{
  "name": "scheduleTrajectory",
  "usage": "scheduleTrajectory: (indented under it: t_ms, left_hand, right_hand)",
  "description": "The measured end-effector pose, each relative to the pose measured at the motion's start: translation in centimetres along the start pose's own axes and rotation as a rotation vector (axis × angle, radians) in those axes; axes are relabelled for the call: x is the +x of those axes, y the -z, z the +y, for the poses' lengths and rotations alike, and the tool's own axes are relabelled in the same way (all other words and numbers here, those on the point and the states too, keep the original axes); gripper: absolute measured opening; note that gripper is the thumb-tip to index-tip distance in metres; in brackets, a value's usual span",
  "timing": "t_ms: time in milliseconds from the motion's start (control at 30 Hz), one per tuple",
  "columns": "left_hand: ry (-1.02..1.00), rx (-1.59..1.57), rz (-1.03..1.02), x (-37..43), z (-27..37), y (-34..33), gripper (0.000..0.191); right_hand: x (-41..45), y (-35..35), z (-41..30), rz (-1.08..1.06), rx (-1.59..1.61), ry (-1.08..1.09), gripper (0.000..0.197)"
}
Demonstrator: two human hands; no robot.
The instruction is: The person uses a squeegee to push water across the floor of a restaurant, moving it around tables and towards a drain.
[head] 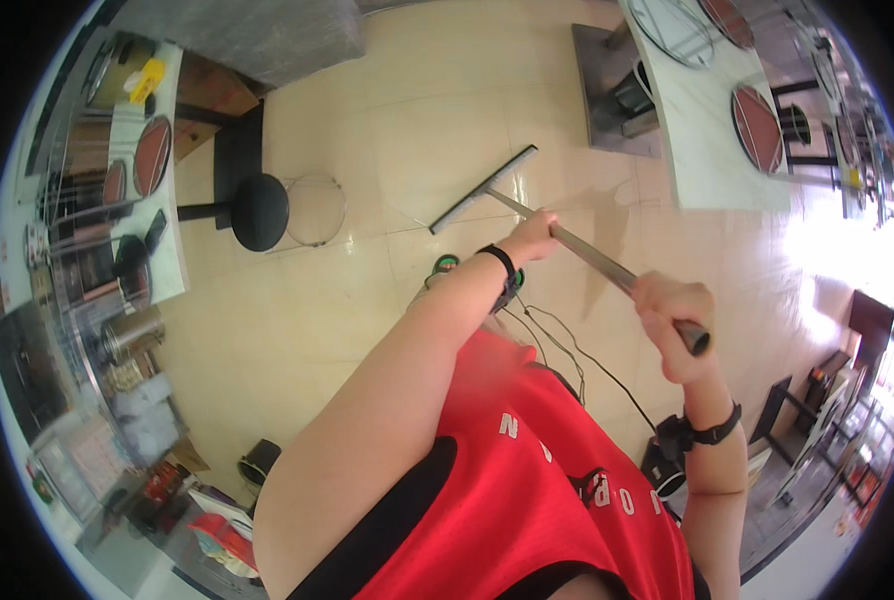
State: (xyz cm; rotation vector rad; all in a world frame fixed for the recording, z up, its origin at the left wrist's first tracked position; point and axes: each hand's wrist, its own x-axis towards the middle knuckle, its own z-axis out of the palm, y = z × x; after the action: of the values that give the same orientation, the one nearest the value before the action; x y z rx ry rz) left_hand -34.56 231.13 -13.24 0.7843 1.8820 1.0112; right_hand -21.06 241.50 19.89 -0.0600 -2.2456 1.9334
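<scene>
My left hand [535,235] grips the metal pole [595,259] of a floor squeegee partway down. My right hand [676,319] is wrapped around the pole near its open upper end, closer to my body. The squeegee head [484,187], a long straight bar with a dark edge, rests slanted on shiny beige floor tiles [327,300] ahead of my feet. Both wrists carry black straps with small devices. Below my left forearm, parts of my green and black footwear [446,263] show.
A round black stool [260,212] stands left, beside a pale table [169,255]. At right, a white marble-look table [717,184] carries upturned stools with reddish-brown seats [757,129]. Thin dark cables [559,341] hang near my right side. A grey block [289,41] borders the floor's far left.
</scene>
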Motion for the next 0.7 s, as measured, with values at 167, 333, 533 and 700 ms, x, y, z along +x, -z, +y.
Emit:
scheduleTrajectory:
  t_ms: [167,333,533,700]
  left_hand:
    - [-0.171,-0.041,-0.034,-0.9,2.2,-8.0,0.017]
    - [-0.189,0.052,-0.03,-1.6,4.7,-8.9,0.014]
    - [-0.244,0.097,0.081,-0.2,6.4,-3.2,0.011]
    - [-0.336,0.185,0.152,5.3,3.7,7.9,0.006]
  right_hand:
    - [-6.1,2.3,-2.7,0.132,-0.021,-0.075,0.025]
    - [-9.6,3.1,-2.8,0.26,-0.005,-0.043,0.027]
    - [-9.1,1.9,-3.6,0.309,-0.044,0.037,0.027]
    - [-0.3,-0.6,-1.0,0.287,-0.012,0.128,0.022]
